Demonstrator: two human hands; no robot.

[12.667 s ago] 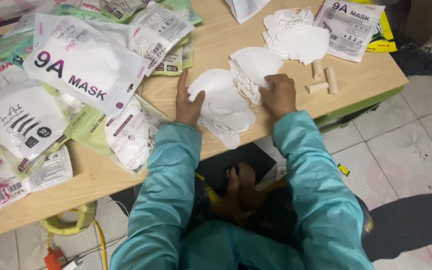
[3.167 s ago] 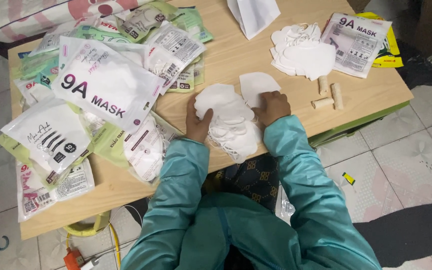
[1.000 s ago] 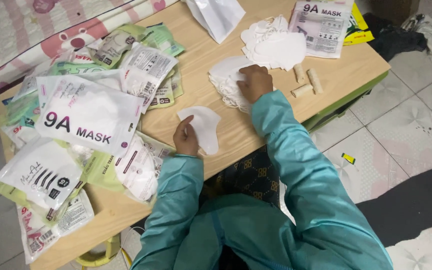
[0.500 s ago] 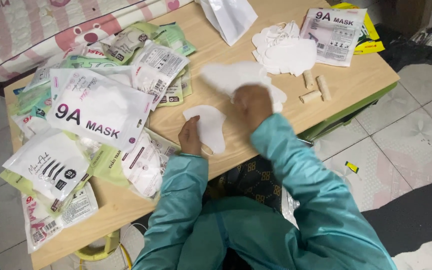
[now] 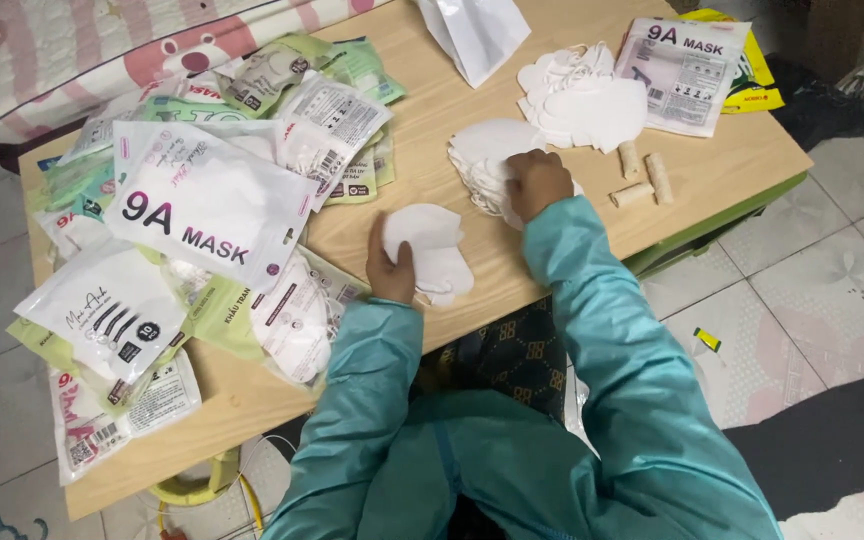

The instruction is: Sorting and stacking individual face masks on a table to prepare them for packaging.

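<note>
- A white mask (image 5: 434,250) was held flat on the tabletop (image 5: 432,130) by the left hand (image 5: 392,272).
- A mask stack (image 5: 487,160) was pinched in the right hand (image 5: 539,183) grip.

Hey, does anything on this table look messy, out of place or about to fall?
Yes. The mask packets on the left lie in a loose, overlapping heap, and the nearest ones hang over the table's front edge. Three small rolls lie scattered near the right hand. Nothing looks torn or spilled.
</note>
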